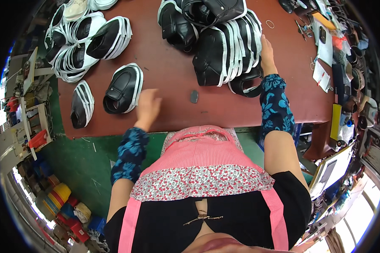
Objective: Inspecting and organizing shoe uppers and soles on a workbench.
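From my remote place I see first the reddish-brown desk [169,76], whose near edge runs just in front of the person. On it, right of the middle, lies the large stack of black uppers [213,55], with white rims turned to the right. A black-and-white bundle [93,40] lies at the far left.

The main relation is at the stack: it is directly to the left of my right hand [267,59], which is the nearer one. The right fingers are stretched nearly straight, pointing to the far side along the white rims; they seem to rest against them, but I see no grip around anything.

The single black upper [121,90] lies on the other side, just left of my left hand [149,107]. Its long axis goes from near-left to far-right, with the white rim towards this hand. The left fingers are loosely parted and show nothing held; whether they touch the rim, I cannot tell. A slimmer black upper [81,105] lies further left, near the left edge of the desk.

Between the left hand and the stack there is bare surface for moving, with only a small dark piece [194,96] on it. Smallest is a thin pale ring [270,24], beyond the right fingertips.
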{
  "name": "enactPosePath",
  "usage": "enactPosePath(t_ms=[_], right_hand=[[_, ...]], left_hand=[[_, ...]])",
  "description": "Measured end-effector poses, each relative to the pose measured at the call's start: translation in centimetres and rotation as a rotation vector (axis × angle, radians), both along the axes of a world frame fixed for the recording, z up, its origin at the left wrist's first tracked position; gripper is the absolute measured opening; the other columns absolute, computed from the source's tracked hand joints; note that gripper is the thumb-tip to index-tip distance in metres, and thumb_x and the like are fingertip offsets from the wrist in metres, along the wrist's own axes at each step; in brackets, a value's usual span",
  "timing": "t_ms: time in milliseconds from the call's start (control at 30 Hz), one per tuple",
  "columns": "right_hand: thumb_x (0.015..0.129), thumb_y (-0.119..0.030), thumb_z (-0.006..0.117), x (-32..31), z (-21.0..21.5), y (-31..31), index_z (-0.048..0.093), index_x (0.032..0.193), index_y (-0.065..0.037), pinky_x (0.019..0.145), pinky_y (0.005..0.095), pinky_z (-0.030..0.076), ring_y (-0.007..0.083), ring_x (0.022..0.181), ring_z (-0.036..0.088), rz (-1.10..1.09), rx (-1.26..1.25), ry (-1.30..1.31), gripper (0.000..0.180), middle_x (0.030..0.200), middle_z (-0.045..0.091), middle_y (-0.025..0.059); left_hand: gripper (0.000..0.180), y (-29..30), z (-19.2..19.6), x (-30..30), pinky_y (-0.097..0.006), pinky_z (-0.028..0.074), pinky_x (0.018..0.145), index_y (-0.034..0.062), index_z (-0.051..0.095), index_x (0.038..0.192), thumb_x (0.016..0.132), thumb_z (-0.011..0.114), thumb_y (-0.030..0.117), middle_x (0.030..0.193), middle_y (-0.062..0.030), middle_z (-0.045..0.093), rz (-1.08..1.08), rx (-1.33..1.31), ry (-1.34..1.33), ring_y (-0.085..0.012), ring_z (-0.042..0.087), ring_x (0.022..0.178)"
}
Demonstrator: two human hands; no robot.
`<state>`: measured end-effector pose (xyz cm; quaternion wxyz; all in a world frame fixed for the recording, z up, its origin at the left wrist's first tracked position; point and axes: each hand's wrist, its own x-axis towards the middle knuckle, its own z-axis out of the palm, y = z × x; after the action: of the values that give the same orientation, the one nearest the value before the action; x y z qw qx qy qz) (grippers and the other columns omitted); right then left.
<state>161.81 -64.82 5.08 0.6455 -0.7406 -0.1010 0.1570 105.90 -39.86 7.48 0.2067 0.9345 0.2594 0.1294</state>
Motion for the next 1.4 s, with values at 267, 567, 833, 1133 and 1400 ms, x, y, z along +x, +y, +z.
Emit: enactPosePath(t_ms=[267, 567, 833, 1133, 1400], right_hand=[[0.101, -0.041, 0.086, -13.5, 7.2, 3.3, 0.078, 0.127, 0.008, 0.097, 0.0351, 0.055, 0.0172, 0.106, 0.072, 0.183, -0.238, 0.055, 0.056, 0.119, 0.081, 0.0120], [0.113, -0.017, 0.073, -23.2, 13.0, 5.9, 0.072, 0.141, 0.004, 0.098, 0.0337, 0.060, 0.0165, 0.110, 0.076, 0.275, 0.316, 0.454, 0.035, 0.129, 0.080, 0.0104], [0.111, -0.024, 0.072, -36.8, -3.9, 5.8, 0.071, 0.137, 0.003, 0.104, 0.0458, 0.056, 0.0343, 0.119, 0.073, 0.684, -0.230, 0.253, 0.038, 0.129, 0.078, 0.0190], [0.082, -0.036, 0.099, -36.9, -7.2, 6.2, 0.070, 0.118, -0.004, 0.092, 0.0490, 0.059, 0.0377, 0.114, 0.072, 0.421, -0.821, -0.431, 0.057, 0.117, 0.073, 0.0186], [0.099, -0.024, 0.088, -32.6, -7.6, 2.7, 0.073, 0.108, 0.001, 0.084, 0.0386, 0.061, 0.0228, 0.093, 0.082, 0.602, -0.619, -0.207, 0.030, 0.099, 0.083, 0.0142]], left_hand=[[0.071, -9.1, -4.3, 17.9, -0.045, 0.055, 0.115, 0.0007, 0.065, 0.150, 0.089, 0.096, 0.022, 0.147, -0.0175, 0.069, -0.125, -0.586, -0.325, -0.0357, 0.067, 0.133], [0.066, -6.5, 11.4, 12.3, -0.040, 0.055, 0.113, -0.0009, 0.067, 0.148, 0.090, 0.095, 0.014, 0.138, -0.0129, 0.077, -0.207, -1.159, -0.273, -0.0234, 0.071, 0.127], [0.028, -5.7, 10.2, -0.8, -0.058, 0.062, 0.089, -0.0039, 0.077, 0.116, 0.094, 0.077, 0.013, 0.103, -0.0324, 0.077, -0.148, -0.433, 0.546, -0.0527, 0.076, 0.099], [0.021, -6.3, 3.3, -0.8, -0.058, 0.063, 0.086, -0.0057, 0.079, 0.101, 0.085, 0.069, 0.004, 0.105, -0.0315, 0.078, -0.199, -0.484, 0.557, -0.0498, 0.077, 0.100], [0.040, -7.1, 5.0, -2.2, -0.059, 0.058, 0.091, -0.0053, 0.075, 0.102, 0.106, 0.072, 0.034, 0.105, -0.0246, 0.079, -0.130, -0.363, 0.424, -0.0485, 0.075, 0.100]])
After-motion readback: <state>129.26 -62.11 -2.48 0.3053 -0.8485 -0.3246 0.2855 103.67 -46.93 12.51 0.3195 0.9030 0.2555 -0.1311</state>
